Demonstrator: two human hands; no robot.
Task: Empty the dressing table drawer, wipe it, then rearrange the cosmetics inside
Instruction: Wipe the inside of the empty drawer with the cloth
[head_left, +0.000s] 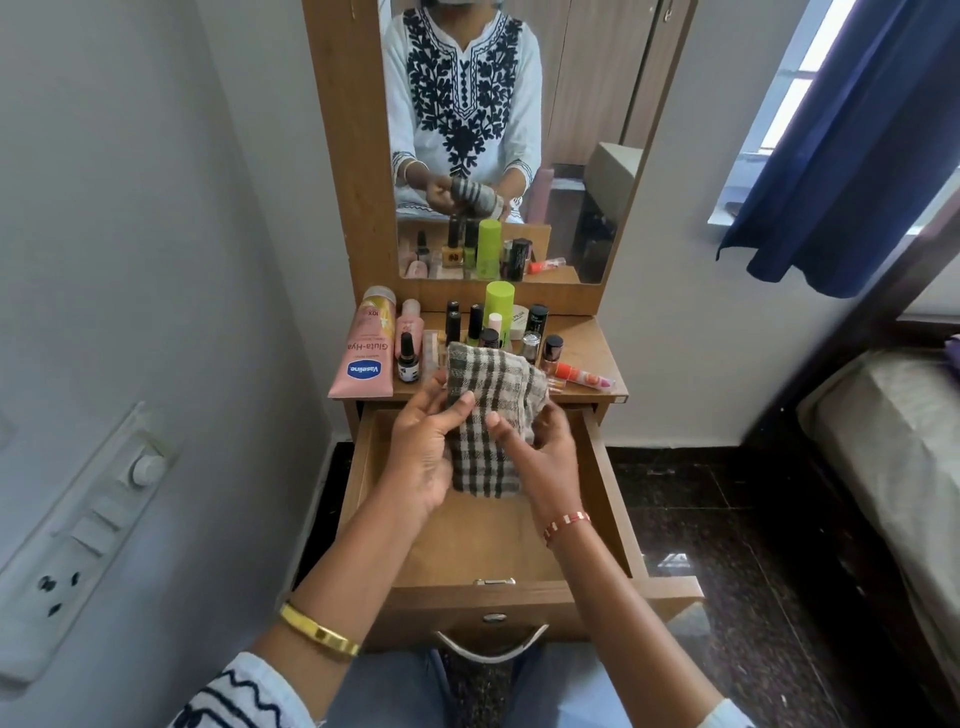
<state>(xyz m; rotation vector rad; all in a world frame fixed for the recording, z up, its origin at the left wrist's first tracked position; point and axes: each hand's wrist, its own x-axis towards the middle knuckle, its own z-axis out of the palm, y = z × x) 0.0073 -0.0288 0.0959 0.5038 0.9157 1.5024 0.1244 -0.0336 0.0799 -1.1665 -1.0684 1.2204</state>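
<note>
The left hand (423, 452) is raised over the open drawer (483, 540), palm turned inward, thumb pressed on the checked cloth (488, 415) and fingers curled behind it. The right hand (535, 452) is held just beside it, fingers curled round the cloth's other edge. Beyond both hands, cosmetics (467, 332) are stood on the tabletop (587, 348).

Wooden drawer (605, 499) pulled fully out, empty, checked brown-and-white cloth (488, 415) held folded above its back end, cosmetics (483, 332) clustered upright on the counter (592, 353) behind the drawer
</note>
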